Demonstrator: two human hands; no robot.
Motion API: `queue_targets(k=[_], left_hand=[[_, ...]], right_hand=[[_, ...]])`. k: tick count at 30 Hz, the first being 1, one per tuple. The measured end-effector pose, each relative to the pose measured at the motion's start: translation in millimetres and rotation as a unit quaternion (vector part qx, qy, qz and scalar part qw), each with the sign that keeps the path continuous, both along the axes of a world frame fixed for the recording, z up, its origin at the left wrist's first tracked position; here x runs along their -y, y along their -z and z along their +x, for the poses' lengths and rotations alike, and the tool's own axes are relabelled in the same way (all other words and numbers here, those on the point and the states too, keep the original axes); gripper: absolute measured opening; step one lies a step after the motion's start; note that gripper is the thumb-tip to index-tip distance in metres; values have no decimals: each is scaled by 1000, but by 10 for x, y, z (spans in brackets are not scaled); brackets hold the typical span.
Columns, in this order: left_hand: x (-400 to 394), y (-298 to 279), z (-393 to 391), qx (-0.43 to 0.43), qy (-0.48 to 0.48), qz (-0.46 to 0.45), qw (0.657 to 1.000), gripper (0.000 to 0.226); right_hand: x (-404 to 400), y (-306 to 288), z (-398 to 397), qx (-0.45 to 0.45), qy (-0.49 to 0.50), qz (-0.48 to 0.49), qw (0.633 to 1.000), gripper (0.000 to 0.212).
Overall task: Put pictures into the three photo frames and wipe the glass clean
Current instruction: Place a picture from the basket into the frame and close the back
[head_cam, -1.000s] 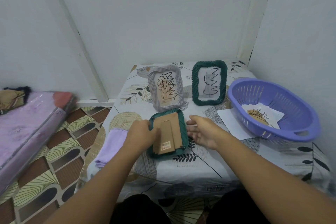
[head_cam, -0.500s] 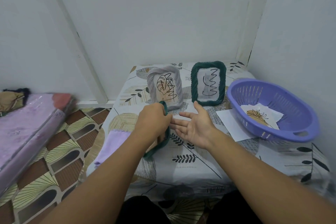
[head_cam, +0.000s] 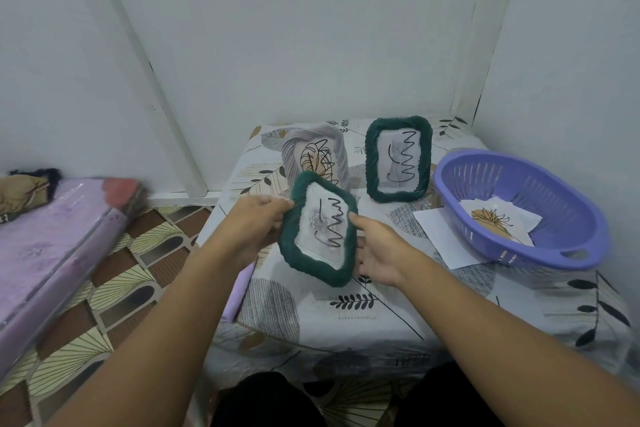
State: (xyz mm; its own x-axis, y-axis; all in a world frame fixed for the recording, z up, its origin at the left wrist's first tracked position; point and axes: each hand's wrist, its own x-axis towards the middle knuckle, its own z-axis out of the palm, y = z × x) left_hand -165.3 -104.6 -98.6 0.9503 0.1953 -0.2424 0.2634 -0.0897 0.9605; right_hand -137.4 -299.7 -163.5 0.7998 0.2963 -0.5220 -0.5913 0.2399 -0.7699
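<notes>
While the left hand (head_cam: 258, 224) grips one side of a green frame (head_cam: 318, 230) lifted above the tabletop (head_cam: 346, 315), right hand (head_cam: 379, 253) clasping the other, it partly hides the grey frame (head_cam: 313, 154), second green frame (head_cam: 398, 158) upright near the far edge, purple basket (head_cam: 519, 208) at the right edge, lilac cloth (head_cam: 239, 291) at the left edge

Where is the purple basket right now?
In the head view the purple basket sits on the table's right side by the wall, right of the standing green frame, resting partly on a white sheet.
</notes>
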Motion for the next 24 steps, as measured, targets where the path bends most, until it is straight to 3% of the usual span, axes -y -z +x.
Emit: queue_targets(k=[3, 6, 10, 14, 17, 20, 24], left_hand=[[-106, 282, 25, -37, -24, -85, 995, 14], [-161, 499, 13, -56, -24, -86, 994, 14], [-129, 645, -25, -53, -13, -3, 999, 25], [-101, 751, 14, -53, -26, 142, 988, 19], [-103, 789, 39, -49, -9, 251, 967, 17], [-113, 787, 38, -52, 2, 306, 950, 21], [-123, 788, 23, -60, 27, 363, 929, 21]], right_hand=[[17, 49, 55, 1, 45, 38, 998, 30], [43, 48, 100, 43, 48, 4, 998, 24], [82, 93, 153, 100, 29, -89, 991, 20], [74, 197, 158, 140, -10, -211, 967, 19], [48, 278, 210, 203, -50, -321, 924, 26], [16, 243, 236, 264, -91, -458, 844, 27], [29, 322, 252, 267, -115, -553, 781, 34]])
